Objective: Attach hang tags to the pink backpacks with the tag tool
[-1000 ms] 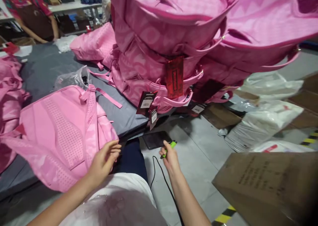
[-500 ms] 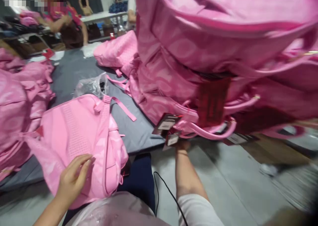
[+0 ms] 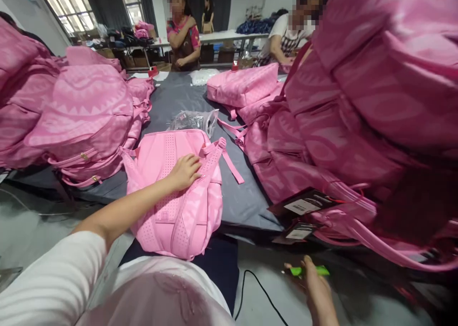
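A pink backpack (image 3: 200, 216) lies with its back panel and shoulder straps up at the near edge of the grey-covered table. My left hand (image 3: 186, 172) rests on it, fingers loosely spread over the right shoulder strap. My right hand (image 3: 315, 280) is low on the right, off the table edge, closed around a small bright green object (image 3: 309, 270) whose exact kind I cannot make out. Above that hand, dark hang tags (image 3: 300, 206) dangle from a tall stack of pink backpacks (image 3: 322, 140). A crumpled clear plastic bag (image 3: 193, 120) sits just behind the backpack.
More pink backpacks (image 3: 82, 111) are heaped on the left. Another pink backpack (image 3: 243, 85) lies farther back on the grey table cover (image 3: 168, 99). One person (image 3: 184, 39) stands across the table, and another person (image 3: 286, 39) leans in behind the stack. A black cable (image 3: 259, 283) hangs by the floor.
My left hand has moved up and right across the backpack onto its strap. My right hand has come out from under the hanging tags, showing the green object. The view has turned left.
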### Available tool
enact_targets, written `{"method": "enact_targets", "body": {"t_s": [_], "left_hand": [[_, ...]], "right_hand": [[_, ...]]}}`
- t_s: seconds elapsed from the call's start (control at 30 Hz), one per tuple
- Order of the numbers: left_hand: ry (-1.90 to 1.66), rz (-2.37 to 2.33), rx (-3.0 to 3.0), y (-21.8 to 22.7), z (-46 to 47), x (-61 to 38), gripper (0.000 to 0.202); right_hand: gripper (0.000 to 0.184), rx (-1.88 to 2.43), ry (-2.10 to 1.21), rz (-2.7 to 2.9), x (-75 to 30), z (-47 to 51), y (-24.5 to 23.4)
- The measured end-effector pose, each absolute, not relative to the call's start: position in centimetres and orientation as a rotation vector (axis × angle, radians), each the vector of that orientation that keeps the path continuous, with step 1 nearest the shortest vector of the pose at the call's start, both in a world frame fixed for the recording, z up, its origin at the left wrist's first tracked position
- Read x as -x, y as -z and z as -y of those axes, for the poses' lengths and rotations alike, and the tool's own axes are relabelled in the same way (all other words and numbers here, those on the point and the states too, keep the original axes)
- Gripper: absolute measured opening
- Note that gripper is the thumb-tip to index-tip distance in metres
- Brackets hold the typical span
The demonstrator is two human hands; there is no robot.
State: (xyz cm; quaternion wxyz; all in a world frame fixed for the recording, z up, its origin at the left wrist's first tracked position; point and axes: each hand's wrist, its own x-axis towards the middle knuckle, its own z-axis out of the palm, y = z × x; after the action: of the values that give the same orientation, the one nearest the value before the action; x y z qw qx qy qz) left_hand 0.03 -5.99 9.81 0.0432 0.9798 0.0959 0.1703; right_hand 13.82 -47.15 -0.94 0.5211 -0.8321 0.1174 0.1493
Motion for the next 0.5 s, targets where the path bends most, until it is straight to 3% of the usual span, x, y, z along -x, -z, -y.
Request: {"method": "enact_targets", "body": {"t_s": [0.17, 0.33, 0.5], "left_hand": [[-0.501, -0.340, -2.978, -5.1, 13.4, 0.4, 0.055], [-0.460, -0.325, -3.003, -2.6, 17.4, 3.4, 0.055], [-0.446, -0.229, -3.175, -5.2, 14.7, 6.6, 0.040]], "right_hand": [[0.072, 1.653, -0.516, 0.243, -10.8, 43.2, -6.6], [0.042, 1.523, -0.116, 0.994, -6.5, 26.2, -10.9], [0.030, 1.497, 0.066, 1.144, -4.5, 22.2, -6.1]]}}
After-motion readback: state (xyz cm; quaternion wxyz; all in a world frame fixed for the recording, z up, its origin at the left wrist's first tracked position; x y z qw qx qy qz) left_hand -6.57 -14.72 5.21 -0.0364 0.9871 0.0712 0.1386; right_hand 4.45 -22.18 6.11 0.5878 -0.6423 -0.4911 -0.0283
